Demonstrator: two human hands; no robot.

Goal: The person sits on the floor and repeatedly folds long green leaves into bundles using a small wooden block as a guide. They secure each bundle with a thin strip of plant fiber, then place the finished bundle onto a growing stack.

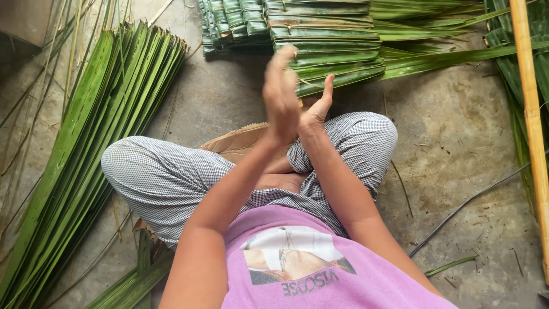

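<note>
Folded leaf panels point(326, 46) lie just beyond both hands' fingers point(283, 68), which are straight, pressed together, grasping nothing.

A grey concrete floor point(457, 143), stained and scuffed, lies in soft even daylight. A thin dark cord point(469, 203) trails across its right side, and a yellow bamboo pole point(529, 114) runs along the right edge.

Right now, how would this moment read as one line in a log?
left hand: raised, palm against right hand | right hand: raised, empty | ahead: stitched leaf panels | left side: loose palm leaves | floor: concrete
</note>
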